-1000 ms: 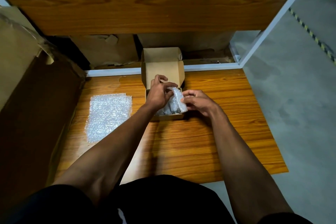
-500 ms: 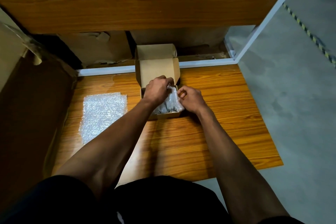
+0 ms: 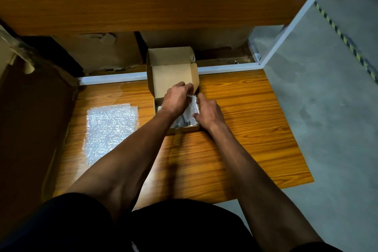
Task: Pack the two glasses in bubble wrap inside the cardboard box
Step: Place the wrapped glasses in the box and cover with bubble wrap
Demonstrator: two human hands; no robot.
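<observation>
- Glasses are hard to make out in the head view: a bubble-wrapped bundle (image 3: 191, 111) sits in the small cardboard box (image 3: 172, 76), and what is inside the wrap is too blurred to count.
- Head view: the left hand (image 3: 176, 98) has its fingers curled over the top of the bundle, pinching the wrap; the right hand (image 3: 208, 111) grips the bundle's right side, thumb against the wrap.
- Head view: the box stands on the wooden table (image 3: 245, 129) with its lid flap upright behind the hands.
- Head view: a spare bubble wrap sheet (image 3: 111, 131) lies flat on the table, well apart to the left of the box.
- Progress, as I judge it: at least one wrapped piece is going into the box; the unused sheet suggests a second glass may remain to wrap, and the lid is not yet closed.
- Writing: no brand, label or lettering is readable anywhere.
</observation>
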